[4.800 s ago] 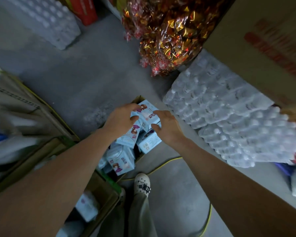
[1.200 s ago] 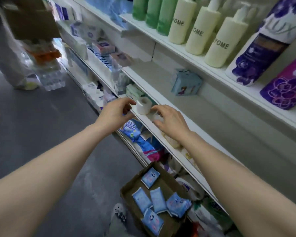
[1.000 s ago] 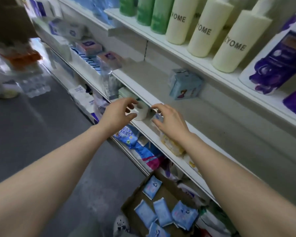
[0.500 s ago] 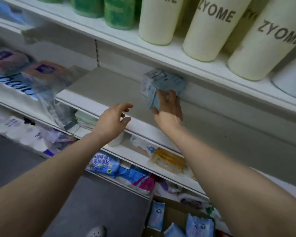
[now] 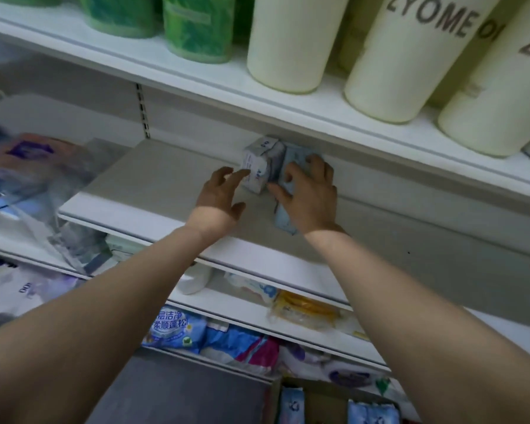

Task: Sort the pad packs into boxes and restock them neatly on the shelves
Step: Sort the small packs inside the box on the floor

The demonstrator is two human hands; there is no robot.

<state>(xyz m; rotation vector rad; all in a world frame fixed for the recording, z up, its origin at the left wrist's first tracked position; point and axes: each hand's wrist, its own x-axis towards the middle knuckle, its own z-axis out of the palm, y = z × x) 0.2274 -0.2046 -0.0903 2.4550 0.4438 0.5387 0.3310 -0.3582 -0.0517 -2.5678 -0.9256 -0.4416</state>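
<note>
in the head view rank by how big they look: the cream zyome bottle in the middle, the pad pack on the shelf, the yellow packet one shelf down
1. cream ZYOME bottle, clearly largest, though cropped at the top.
2 and 3. pad pack and yellow packet look about alike; the right hand hides part of the pack, so I won't rank them.

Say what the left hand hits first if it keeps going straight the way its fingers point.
Most likely the pale blue-and-white wrapped pad pack at the back of the grey shelf. The left hand has straight fingers aimed at its near face; contact is unclear at this depth.
</note>
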